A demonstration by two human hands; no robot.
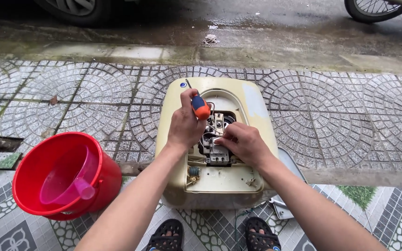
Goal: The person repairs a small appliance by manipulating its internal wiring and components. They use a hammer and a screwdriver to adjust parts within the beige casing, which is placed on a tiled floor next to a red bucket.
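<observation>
A cream-coloured water heater tank [257, 116] lies on the pavement with its cover off, showing wiring and a white terminal block [218, 155] in an open recess. My left hand [184, 123] grips a screwdriver with an orange and blue handle [200, 107], its handle end up and its shaft hidden behind the hand. My right hand [243, 142] rests on the parts inside the recess, fingers curled around a component next to the terminal block.
A red bucket [29, 176] with a pink plastic scoop [70, 179] inside stands at the left. A grey removed cover panel [287, 186] lies under my right forearm. My sandalled feet [210, 234] are below the tank. A wet road with vehicle wheels [373, 9] runs beyond the curb.
</observation>
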